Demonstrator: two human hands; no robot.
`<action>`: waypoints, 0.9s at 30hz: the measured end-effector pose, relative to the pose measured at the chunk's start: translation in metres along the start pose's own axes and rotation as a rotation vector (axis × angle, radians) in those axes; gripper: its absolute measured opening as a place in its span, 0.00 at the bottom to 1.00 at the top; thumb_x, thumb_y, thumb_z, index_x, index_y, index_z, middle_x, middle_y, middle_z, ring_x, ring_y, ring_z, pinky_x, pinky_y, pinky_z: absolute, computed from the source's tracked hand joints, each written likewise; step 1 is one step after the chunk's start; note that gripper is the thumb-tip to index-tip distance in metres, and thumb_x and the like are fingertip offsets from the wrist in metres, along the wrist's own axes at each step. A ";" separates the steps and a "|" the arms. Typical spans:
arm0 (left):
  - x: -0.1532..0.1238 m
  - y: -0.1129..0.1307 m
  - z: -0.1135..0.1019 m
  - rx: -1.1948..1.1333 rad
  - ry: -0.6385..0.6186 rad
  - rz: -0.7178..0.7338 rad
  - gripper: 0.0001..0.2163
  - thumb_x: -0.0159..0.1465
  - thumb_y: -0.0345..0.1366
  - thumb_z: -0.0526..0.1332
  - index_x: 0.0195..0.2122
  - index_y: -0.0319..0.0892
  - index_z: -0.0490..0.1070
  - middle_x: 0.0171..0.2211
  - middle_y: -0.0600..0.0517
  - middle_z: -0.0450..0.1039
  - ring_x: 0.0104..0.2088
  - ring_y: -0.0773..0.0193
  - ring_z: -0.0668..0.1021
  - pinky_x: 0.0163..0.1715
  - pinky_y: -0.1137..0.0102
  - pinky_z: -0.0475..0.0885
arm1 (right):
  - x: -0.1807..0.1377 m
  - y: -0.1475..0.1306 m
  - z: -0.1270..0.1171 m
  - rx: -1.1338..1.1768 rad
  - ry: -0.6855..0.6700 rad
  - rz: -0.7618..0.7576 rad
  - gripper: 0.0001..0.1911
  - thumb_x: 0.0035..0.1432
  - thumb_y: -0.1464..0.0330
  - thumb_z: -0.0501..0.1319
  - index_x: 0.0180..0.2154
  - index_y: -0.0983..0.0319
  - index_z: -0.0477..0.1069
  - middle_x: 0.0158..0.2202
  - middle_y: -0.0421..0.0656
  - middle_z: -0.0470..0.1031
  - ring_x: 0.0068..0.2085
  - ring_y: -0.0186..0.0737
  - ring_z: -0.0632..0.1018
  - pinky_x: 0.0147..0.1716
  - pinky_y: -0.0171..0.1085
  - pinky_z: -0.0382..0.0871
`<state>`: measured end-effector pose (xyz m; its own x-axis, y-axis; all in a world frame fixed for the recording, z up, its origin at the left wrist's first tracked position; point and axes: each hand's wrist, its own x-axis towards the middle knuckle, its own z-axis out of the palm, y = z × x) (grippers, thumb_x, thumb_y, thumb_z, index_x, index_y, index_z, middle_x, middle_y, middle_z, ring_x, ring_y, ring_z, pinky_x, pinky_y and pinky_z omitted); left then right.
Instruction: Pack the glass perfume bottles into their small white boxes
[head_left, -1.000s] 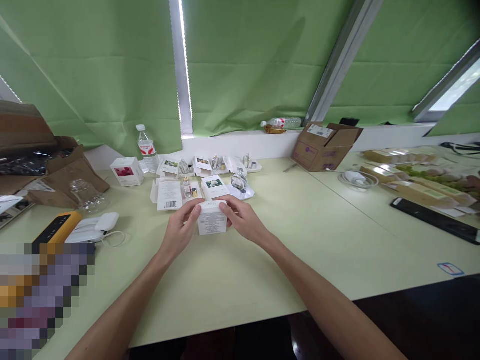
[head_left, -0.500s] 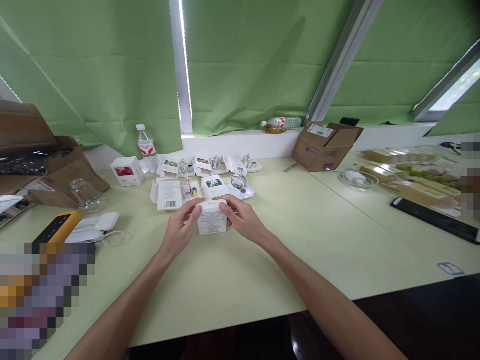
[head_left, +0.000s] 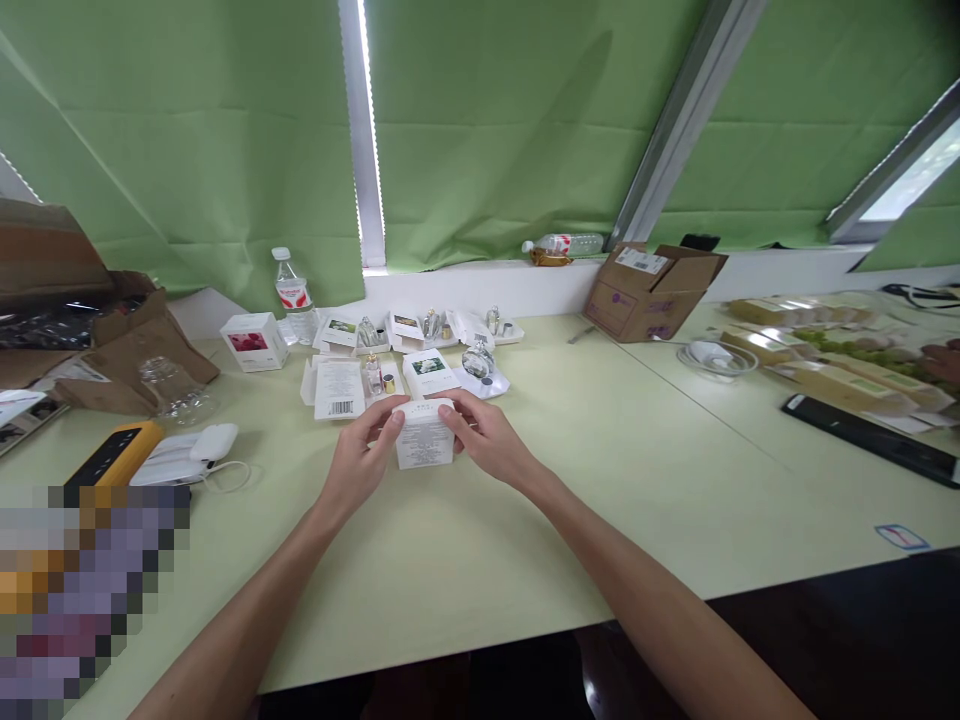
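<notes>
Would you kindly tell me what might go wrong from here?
The left hand and right hand hold the white box near its top, so a hard squeeze might dent it. The white-flower box sits just beyond, so a forward push could bump it.

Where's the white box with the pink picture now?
In the head view, that box stands left of centre on the table, beside the upright water bottle, beyond the left hand.

An indoor room, most likely an office or simple workroom, a long pale table (head_left: 450, 570) along the slanting windows (head_left: 911, 190), plain green blinds (head_left: 495, 130) drawn down, a cardboard box (head_left: 626, 310), a coiled white cable (head_left: 739, 370).
</notes>
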<state>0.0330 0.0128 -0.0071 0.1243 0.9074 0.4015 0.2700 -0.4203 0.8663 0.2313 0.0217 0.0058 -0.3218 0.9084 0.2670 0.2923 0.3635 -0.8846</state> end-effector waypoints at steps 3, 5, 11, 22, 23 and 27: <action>0.000 0.000 0.000 -0.002 -0.004 -0.003 0.14 0.67 0.44 0.54 0.48 0.44 0.71 0.47 0.50 0.74 0.43 0.62 0.75 0.40 0.72 0.70 | 0.000 0.000 0.000 -0.009 0.001 -0.002 0.22 0.64 0.51 0.50 0.48 0.58 0.67 0.36 0.42 0.72 0.32 0.37 0.74 0.27 0.35 0.70; 0.000 0.001 0.000 -0.001 -0.003 0.000 0.15 0.67 0.44 0.54 0.49 0.43 0.71 0.47 0.49 0.74 0.43 0.62 0.75 0.40 0.71 0.70 | 0.001 0.000 0.000 -0.015 0.000 0.000 0.22 0.64 0.51 0.50 0.48 0.59 0.67 0.37 0.43 0.72 0.32 0.37 0.74 0.27 0.35 0.70; 0.000 0.001 0.001 0.012 0.007 0.006 0.16 0.67 0.45 0.53 0.48 0.43 0.71 0.45 0.49 0.75 0.42 0.61 0.76 0.39 0.70 0.71 | 0.000 -0.001 -0.001 -0.015 -0.005 0.009 0.23 0.64 0.50 0.49 0.48 0.59 0.67 0.37 0.43 0.72 0.33 0.38 0.75 0.27 0.37 0.71; 0.000 0.002 0.000 0.003 -0.010 -0.005 0.14 0.67 0.44 0.54 0.48 0.44 0.71 0.45 0.50 0.74 0.42 0.63 0.75 0.39 0.72 0.70 | 0.000 -0.002 -0.001 -0.007 -0.011 0.010 0.22 0.64 0.51 0.50 0.49 0.59 0.66 0.38 0.43 0.72 0.33 0.38 0.75 0.27 0.36 0.71; 0.000 0.002 0.000 0.002 -0.009 -0.004 0.14 0.67 0.44 0.54 0.48 0.44 0.71 0.45 0.50 0.75 0.42 0.63 0.75 0.39 0.72 0.70 | 0.000 -0.002 -0.001 -0.009 -0.009 0.010 0.22 0.64 0.51 0.50 0.49 0.59 0.66 0.38 0.43 0.72 0.33 0.38 0.75 0.27 0.36 0.71; 0.000 0.002 0.000 0.005 -0.001 0.000 0.15 0.67 0.44 0.54 0.48 0.43 0.71 0.45 0.50 0.75 0.42 0.62 0.75 0.39 0.71 0.70 | -0.001 -0.002 -0.002 -0.004 -0.011 0.012 0.22 0.63 0.51 0.50 0.49 0.59 0.66 0.38 0.43 0.72 0.33 0.38 0.75 0.27 0.36 0.71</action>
<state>0.0338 0.0124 -0.0053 0.1256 0.9075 0.4008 0.2753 -0.4200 0.8648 0.2326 0.0208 0.0080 -0.3280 0.9103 0.2527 0.2997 0.3539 -0.8859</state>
